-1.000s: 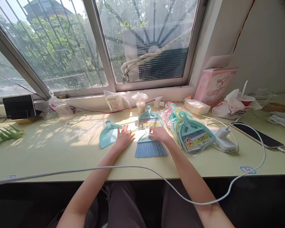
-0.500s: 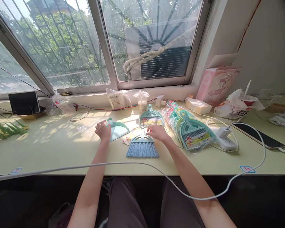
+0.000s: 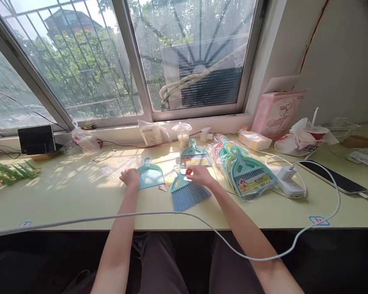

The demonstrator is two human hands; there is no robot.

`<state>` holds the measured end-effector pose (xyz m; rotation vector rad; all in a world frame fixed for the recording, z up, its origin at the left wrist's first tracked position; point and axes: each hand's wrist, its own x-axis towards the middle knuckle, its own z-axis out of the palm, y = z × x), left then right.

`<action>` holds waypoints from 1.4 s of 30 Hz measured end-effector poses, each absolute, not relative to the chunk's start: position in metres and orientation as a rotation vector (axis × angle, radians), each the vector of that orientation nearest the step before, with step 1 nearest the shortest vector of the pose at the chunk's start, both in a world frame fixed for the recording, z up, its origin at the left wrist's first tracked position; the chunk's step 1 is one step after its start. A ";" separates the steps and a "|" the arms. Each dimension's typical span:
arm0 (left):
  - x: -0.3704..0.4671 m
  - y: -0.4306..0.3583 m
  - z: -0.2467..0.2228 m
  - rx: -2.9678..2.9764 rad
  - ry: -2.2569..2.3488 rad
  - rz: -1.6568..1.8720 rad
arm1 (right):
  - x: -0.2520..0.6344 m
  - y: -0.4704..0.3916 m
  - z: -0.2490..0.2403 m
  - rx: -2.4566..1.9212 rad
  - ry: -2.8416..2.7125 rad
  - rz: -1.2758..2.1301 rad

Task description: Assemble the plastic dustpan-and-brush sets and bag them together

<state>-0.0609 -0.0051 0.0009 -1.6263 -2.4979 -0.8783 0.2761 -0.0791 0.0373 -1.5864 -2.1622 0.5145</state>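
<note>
L hand (image 3: 130, 177) is at the L edge of the blue dustpan (image 3: 151, 178), w/ its fingers bent in & touching the edge. Can't tell if it has a tight hold. R hand (image 3: 199, 174) is by the R side of the brush (image 3: 190, 196) handle, w/ thumb & fingers in a narrow curl. Can't tell if they pinch it. Pan & brush lie flat on the table (image 3: 64, 200), pan on the L. The brush is tipped, its blue hairs down & to the R. A small card (image 3: 167, 183) is b/w them. A wrapped brush set (image 3: 196, 158) lies just behind the brush, w/ a cup (image 3: 183, 138) near its back. A pile of wrapped sets (image 3: 253, 177) is R of the R hand, next to a white plug (image 3: 286, 173).
</note>
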 end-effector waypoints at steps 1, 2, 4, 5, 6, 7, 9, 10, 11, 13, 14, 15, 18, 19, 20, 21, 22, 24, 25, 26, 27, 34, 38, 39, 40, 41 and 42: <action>-0.062 -0.005 0.002 -1.646 -2.501 -0.877 | 0.276 -0.077 0.036 -1.488 -2.128 0.589; -0.062 -0.005 0.004 -1.656 -2.504 -0.907 | 0.276 -0.076 0.034 -1.378 -2.090 0.675; -0.059 -0.006 0.010 -1.619 -2.487 -1.093 | 0.274 -0.075 0.033 -1.154 -1.990 0.873; -0.057 -0.007 0.014 -1.587 -2.451 -1.243 | 0.272 -0.075 0.033 -1.054 -1.924 0.967; -0.053 -0.008 0.018 -1.572 -2.392 -1.415 | 0.270 -0.075 0.033 -0.966 -1.851 1.048; -0.048 -0.009 0.023 -1.593 -2.316 -1.591 | 0.267 -0.076 0.033 -0.891 -1.778 1.110; -0.035 -0.013 0.031 -1.788 -2.128 -1.917 | 0.261 -0.077 0.035 -0.781 -1.650 1.163; -0.026 -0.016 0.033 -1.949 -2.030 -2.067 | 0.258 -0.078 0.035 -0.752 -1.598 1.145; -0.017 -0.019 0.035 -2.135 -1.936 -2.190 | 0.255 -0.078 0.034 -0.745 -1.553 1.101; 0.003 -0.026 0.035 -2.542 -1.796 -2.294 | 0.252 -0.077 0.033 -0.812 -1.479 0.941; 0.013 -0.030 0.034 -2.744 -1.757 -2.253 | 0.251 -0.077 0.032 -0.875 -1.453 0.841; 0.022 -0.034 0.032 -2.921 -1.734 -2.164 | 0.250 -0.076 0.030 -0.944 -1.436 0.740; 0.044 -0.043 0.025 -3.169 -1.675 -1.895 | 0.252 -0.078 0.027 -1.082 -1.449 0.495; 0.049 -0.045 0.023 -3.161 -1.652 -1.879 | 0.252 -0.079 0.026 -1.097 -1.480 0.431; 0.052 -0.046 0.022 -3.129 -1.630 -1.899 | 0.253 -0.081 0.026 -1.105 -1.520 0.364; 0.054 -0.047 0.022 -3.087 -1.609 -1.940 | 0.252 -0.083 0.026 -1.117 -1.564 0.292; 0.055 -0.048 0.022 -3.045 -1.590 -1.989 | 0.252 -0.085 0.026 -1.136 -1.608 0.214; 0.055 -0.050 0.023 -2.977 -1.568 -2.071 | 0.251 -0.087 0.028 -1.201 -1.652 0.079; 0.054 -0.050 0.024 -2.955 -1.567 -2.093 | 0.252 -0.087 0.029 -1.231 -1.650 0.054; 0.053 -0.051 0.025 -2.936 -1.572 -2.106 | 0.252 -0.086 0.031 -1.244 -1.647 0.081; 0.052 -0.052 0.026 -2.925 -1.579 -2.109 | 0.253 -0.085 0.032 -1.237 -1.651 0.161; 0.047 -0.050 0.026 -3.073 -1.648 -1.961 | 0.256 -0.072 0.028 -1.058 -1.605 0.651; 0.050 -0.051 0.027 -3.010 -1.716 -2.025 | 0.249 -0.073 0.025 -1.138 -1.509 0.689; 0.051 -0.052 0.027 -2.989 -1.710 -2.049 | 0.248 -0.074 0.024 -1.175 -1.493 0.696; 0.052 -0.053 0.028 -2.964 -1.710 -2.069 | 0.246 -0.074 0.023 -1.212 -1.476 0.701; 0.054 -0.054 0.028 -2.939 -1.717 -2.084 | 0.245 -0.074 0.023 -1.245 -1.458 0.709; 0.054 -0.055 0.029 -2.912 -1.728 -2.102 | 0.244 -0.074 0.022 -1.269 -1.442 0.719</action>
